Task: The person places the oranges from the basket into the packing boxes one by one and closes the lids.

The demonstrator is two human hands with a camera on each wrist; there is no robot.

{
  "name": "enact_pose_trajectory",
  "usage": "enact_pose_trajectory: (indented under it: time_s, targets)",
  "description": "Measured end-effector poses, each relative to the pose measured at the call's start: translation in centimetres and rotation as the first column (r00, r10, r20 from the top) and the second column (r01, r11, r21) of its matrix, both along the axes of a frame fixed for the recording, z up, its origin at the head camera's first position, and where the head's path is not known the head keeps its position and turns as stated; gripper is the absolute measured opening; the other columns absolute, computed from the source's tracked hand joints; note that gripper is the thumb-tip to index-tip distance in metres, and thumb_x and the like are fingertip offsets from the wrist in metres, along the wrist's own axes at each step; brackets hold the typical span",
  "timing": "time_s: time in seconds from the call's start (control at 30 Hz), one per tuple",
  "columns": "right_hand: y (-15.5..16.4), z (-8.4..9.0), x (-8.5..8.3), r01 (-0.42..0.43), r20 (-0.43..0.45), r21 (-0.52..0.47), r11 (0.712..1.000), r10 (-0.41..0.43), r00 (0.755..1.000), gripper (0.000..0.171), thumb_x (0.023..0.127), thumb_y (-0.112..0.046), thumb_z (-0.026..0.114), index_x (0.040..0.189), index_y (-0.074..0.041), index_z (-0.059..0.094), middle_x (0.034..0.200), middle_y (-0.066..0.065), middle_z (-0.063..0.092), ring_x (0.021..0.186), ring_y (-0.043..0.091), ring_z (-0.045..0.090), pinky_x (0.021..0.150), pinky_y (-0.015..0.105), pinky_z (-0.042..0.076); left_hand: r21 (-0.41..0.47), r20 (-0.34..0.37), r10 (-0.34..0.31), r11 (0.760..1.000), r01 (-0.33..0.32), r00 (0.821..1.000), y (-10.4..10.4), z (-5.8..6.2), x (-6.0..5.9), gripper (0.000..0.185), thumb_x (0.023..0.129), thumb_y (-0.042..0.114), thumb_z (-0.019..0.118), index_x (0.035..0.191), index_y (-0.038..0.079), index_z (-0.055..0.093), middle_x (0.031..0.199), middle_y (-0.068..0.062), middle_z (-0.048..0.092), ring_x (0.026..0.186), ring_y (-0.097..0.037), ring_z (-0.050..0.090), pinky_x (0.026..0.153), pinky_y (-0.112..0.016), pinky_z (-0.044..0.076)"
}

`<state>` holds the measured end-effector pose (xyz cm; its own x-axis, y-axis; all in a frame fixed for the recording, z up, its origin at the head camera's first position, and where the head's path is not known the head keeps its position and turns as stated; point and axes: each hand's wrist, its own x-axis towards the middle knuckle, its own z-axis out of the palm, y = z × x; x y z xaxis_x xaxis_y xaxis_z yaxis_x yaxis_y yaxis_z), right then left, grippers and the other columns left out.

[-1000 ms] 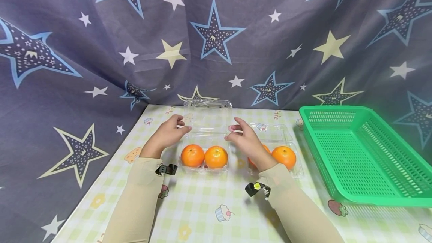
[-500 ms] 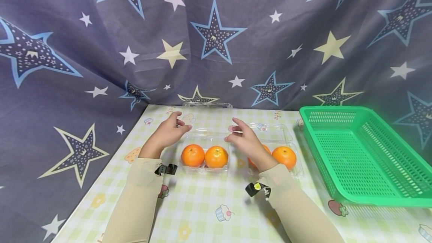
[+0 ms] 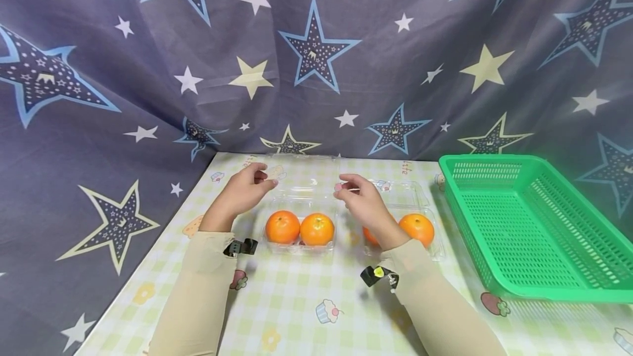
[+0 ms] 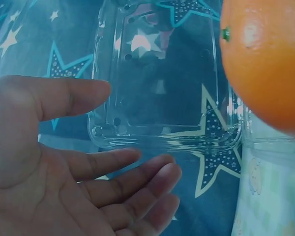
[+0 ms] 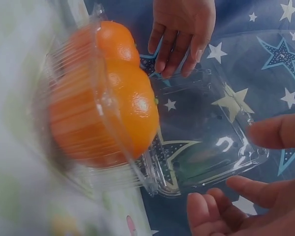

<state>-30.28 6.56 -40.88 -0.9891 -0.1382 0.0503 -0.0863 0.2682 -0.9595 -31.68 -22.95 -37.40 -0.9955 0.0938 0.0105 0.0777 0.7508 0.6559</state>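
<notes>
Nearest us, the two sleeved forearms run up the desk toward its far edge. Between them, at mid-desk, we find the clear clamshell box holding two oranges side by side, its long axis parallel to the far edge. Just beyond the fruit we record the left hand at the box's far left corner and the right hand at its far right corner, equally near, neither arm favoured. Both hands are open, fingers loosely extended and gripping nothing; the left wrist view shows the fingers apart from the plastic. The hinged lid lies beyond the hands, folded back nearly flat toward the far edge, so it sits ahead of and between the fingertips.

A second box with an orange stands just right of the right wrist; a green basket occupies the desk's right side, well apart. A star-printed cloth hangs behind.

Against the frame a second earlier, the lid stood upright between the fingertips; it now lies low, and the hands have parted slightly from it.
</notes>
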Motion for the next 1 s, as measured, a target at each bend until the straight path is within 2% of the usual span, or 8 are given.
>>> enact_pose_trajectory:
  time_s: [0.17, 0.37, 0.53, 0.7, 0.83, 1.0]
  targets:
    - [0.0, 0.7, 0.3, 0.015, -0.041, -0.026, 1.000, -0.016, 0.999, 0.042, 0.099, -0.025, 0.065, 0.138, -0.010, 0.062, 0.117, 0.011, 0.062, 0.103, 0.025, 0.058, 0.084, 0.031, 0.051, -0.017, -0.027, 0.009, 1.000, -0.009, 1.000, -0.3, 1.0, 0.4, 0.065, 0.102, 0.046, 0.060, 0.150, 0.005, 0.048, 0.141, -0.019, 0.060, 0.131, -0.036, 0.056, 0.109, -0.054, 0.045]
    - [0.1, 1.5, 0.9, 0.024, -0.082, -0.060, 0.998, -0.029, 0.996, 0.031, 0.100, -0.022, 0.060, 0.127, -0.009, 0.066, 0.114, 0.012, 0.067, 0.099, 0.025, 0.058, 0.081, 0.033, 0.052, -0.036, -0.050, 0.028, 0.999, -0.030, 0.998, -0.5, 2.1, 1.0, 0.064, 0.100, 0.060, 0.056, 0.142, 0.011, 0.057, 0.132, -0.015, 0.065, 0.124, -0.034, 0.061, 0.100, -0.052, 0.050]
    - [0.2, 1.7, 1.2, 0.022, -0.047, -0.086, 0.996, -0.026, 0.999, 0.030, 0.102, -0.024, 0.055, 0.126, -0.010, 0.066, 0.119, 0.015, 0.069, 0.109, 0.031, 0.060, 0.088, 0.045, 0.055, -0.037, -0.049, 0.031, 0.999, -0.033, 0.998, -0.3, 2.3, 1.2, 0.071, 0.096, 0.071, 0.052, 0.135, 0.012, 0.061, 0.131, -0.014, 0.065, 0.121, -0.033, 0.061, 0.100, -0.052, 0.049]
    - [0.4, 1.7, 1.2, 0.014, -0.026, -0.104, 0.994, -0.017, 1.000, 0.030, 0.102, -0.024, 0.054, 0.126, -0.009, 0.066, 0.120, 0.017, 0.068, 0.111, 0.034, 0.060, 0.087, 0.044, 0.055, -0.039, -0.047, 0.032, 0.999, -0.034, 0.998, -0.2, 2.4, 1.6, 0.069, 0.096, 0.071, 0.053, 0.131, 0.012, 0.064, 0.129, -0.013, 0.066, 0.119, -0.033, 0.062, 0.099, -0.052, 0.049]
    - [0.3, 1.7, 1.4, 0.011, -0.017, -0.108, 0.994, -0.013, 1.000, 0.029, 0.103, -0.024, 0.055, 0.125, -0.009, 0.067, 0.119, 0.015, 0.069, 0.108, 0.032, 0.060, 0.090, 0.050, 0.055, -0.053, -0.049, 0.031, 0.998, -0.033, 0.998, -0.2, 2.3, 1.9, 0.074, 0.093, 0.077, 0.051, 0.129, 0.014, 0.065, 0.128, -0.011, 0.067, 0.119, -0.032, 0.062, 0.099, -0.051, 0.050]
    - [0.2, 1.7, 1.6, -0.007, -0.032, -0.092, 0.996, 0.004, 0.999, 0.029, 0.104, -0.026, 0.055, 0.124, -0.009, 0.067, 0.119, 0.013, 0.068, 0.106, 0.029, 0.060, 0.085, 0.042, 0.056, -0.064, -0.061, 0.047, 0.997, -0.051, 0.997, -0.7, 2.2, 2.0, 0.073, 0.091, 0.080, 0.050, 0.126, 0.018, 0.067, 0.122, -0.006, 0.069, 0.113, -0.028, 0.064, 0.095, -0.048, 0.050]
